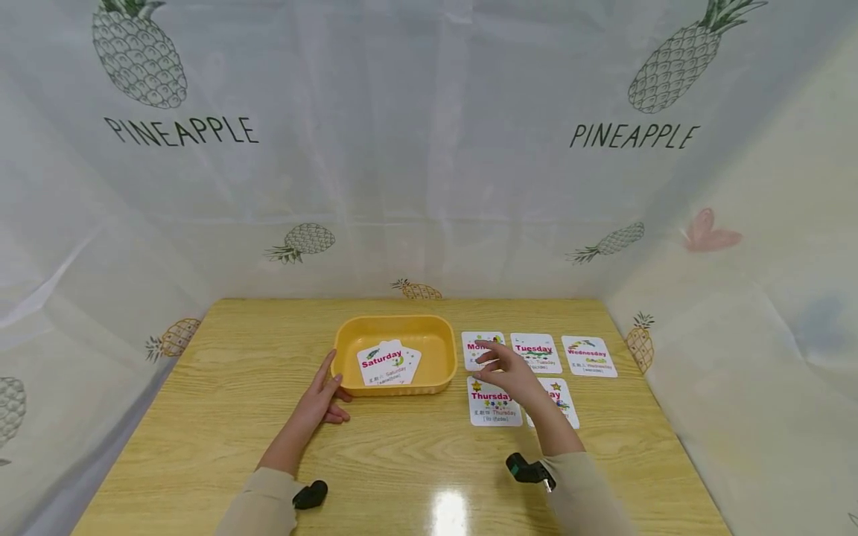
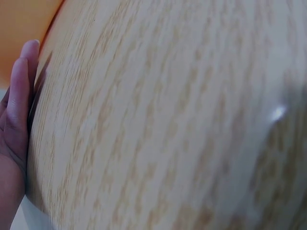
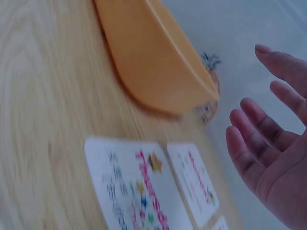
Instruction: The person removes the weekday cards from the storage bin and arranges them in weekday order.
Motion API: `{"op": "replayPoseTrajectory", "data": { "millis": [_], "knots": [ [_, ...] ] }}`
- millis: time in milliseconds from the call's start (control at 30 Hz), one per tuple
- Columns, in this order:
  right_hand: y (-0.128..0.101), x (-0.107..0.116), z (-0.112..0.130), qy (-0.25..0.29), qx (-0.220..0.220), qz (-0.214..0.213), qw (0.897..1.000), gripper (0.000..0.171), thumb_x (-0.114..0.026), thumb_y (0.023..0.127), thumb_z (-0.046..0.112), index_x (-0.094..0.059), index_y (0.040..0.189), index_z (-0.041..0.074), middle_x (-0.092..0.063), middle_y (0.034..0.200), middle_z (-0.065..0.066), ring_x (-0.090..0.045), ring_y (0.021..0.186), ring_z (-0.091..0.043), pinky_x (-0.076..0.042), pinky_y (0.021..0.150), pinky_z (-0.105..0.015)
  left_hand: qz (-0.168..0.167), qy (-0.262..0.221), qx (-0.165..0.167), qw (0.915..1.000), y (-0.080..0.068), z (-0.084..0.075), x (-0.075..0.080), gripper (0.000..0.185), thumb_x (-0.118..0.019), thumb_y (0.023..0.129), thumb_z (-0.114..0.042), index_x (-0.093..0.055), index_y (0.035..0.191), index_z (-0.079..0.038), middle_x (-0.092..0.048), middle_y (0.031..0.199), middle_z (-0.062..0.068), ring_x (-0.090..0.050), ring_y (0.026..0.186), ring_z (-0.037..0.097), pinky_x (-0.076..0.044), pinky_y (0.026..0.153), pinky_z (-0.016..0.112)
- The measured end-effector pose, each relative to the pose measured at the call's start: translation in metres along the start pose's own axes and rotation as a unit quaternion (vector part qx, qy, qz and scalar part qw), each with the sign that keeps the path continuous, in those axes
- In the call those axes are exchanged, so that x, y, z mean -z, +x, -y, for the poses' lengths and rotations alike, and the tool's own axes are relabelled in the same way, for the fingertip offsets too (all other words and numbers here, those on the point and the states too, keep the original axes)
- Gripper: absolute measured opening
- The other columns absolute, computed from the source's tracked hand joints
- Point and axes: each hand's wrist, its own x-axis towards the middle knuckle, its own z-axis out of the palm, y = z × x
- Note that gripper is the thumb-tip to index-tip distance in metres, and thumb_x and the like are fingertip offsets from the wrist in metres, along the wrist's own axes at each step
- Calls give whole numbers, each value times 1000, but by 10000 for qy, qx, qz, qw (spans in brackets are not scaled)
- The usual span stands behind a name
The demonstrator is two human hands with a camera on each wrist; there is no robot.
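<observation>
Yellow tray (image 1: 348,336) beside left hand (image 1: 323,394)

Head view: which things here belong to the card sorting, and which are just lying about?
In the job:
yellow tray
Saturday card in it
Monday card
Tuesday card
Wednesday card
Thursday card
right hand
left hand

Lying about:
pineapple curtain

Beige long sleeves, bare hands, black wrist cam (image 1: 310,494) each arm, right w/ green bit
</observation>
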Motion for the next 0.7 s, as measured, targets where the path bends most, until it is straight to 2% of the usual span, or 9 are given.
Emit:
{"op": "replayPoseTrajectory", "data": {
  "millis": [167,300,367,600,700],
  "knots": [
    [7,-23,32,426,49,127,9990,62,-71,88,1,-44,144,3,-53,120,-30,-56,101,-37,-51,77,-29,35,-75,17,10000,0,1,1,61,-47,103,-43,-14,154,-46,-66,91,17,-68,58,29,-57,52,35],
    [10,-42,50,590,-8,214,9980,63,-71,87,1,-44,144,1,-56,117,-24,-55,101,-37,-51,77,-28,11,-151,71,9999,0,1,2,61,-48,103,-41,-15,153,-47,-65,92,19,-68,58,30,-57,51,34],
    [14,-52,53,650,-36,280,9975,63,-71,88,2,-44,144,2,-57,117,-21,-55,102,-36,-50,79,-29,12,-141,57,9999,0,1,1,61,-48,103,-41,-15,154,-46,-65,92,20,-68,58,30,-57,51,34],
    [35,-77,51,785,149,497,9956,62,-72,87,3,-45,144,1,-51,124,-29,-54,107,-40,-53,82,-33,-7,-46,24,10000,-2,-1,0,60,-46,104,-40,-14,154,-45,-65,90,18,-68,58,29,-57,52,34],
    [44,-84,52,667,167,567,9960,62,-73,87,4,-46,143,1,-52,124,-28,-53,108,-41,-53,81,-32,-45,-11,34,10000,-1,-1,0,59,-45,104,-38,-15,154,-46,-65,89,17,-68,58,28,-57,52,34]
  ]
}}
